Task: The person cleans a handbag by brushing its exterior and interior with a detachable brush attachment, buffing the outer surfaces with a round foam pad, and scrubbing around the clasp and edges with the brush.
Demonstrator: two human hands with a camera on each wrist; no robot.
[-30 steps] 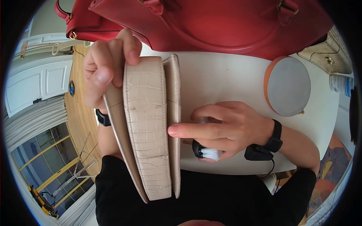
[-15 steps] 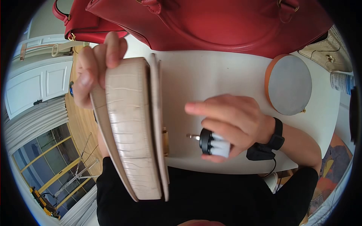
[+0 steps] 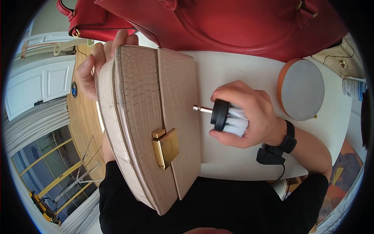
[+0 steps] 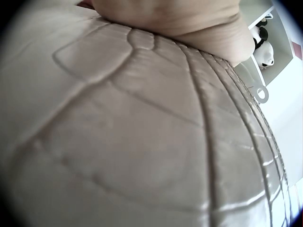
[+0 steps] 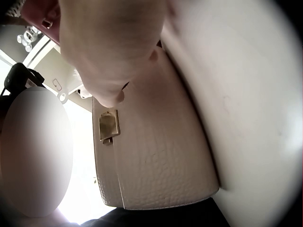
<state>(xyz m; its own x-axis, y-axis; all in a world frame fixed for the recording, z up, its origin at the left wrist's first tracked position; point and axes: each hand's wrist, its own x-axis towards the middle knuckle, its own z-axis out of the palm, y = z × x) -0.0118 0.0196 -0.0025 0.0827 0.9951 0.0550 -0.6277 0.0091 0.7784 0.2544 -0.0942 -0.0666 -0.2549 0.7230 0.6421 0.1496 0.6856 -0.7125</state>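
Observation:
My left hand (image 3: 103,60) grips a beige crocodile-embossed handbag (image 3: 140,91) by its far end in the head view. The bag stands tilted at the table's near edge, its flap and gold clasp (image 3: 166,149) in sight. Its embossed leather (image 4: 132,137) fills most of the left wrist view. To the right of the bag, my right hand (image 3: 259,117) holds a round brush (image 3: 221,115) with white bristles, a black base and a metal shank pointing at the bag. The shank's tip is apart from the leather. In the right wrist view, the brush is hidden behind the hand (image 5: 113,42).
A large red handbag (image 3: 249,29) and a smaller red bag (image 3: 91,19) stand along the far side of the white table (image 3: 230,64). On the right are a round grey pad with an orange side (image 3: 302,89), a pale gold bag (image 3: 337,58) and a blue-and-white container (image 3: 353,89).
The handbag has turned from its narrow side to show its front and clasp. My right hand has drawn back from the bag, its pointing finger now bent in around the brush.

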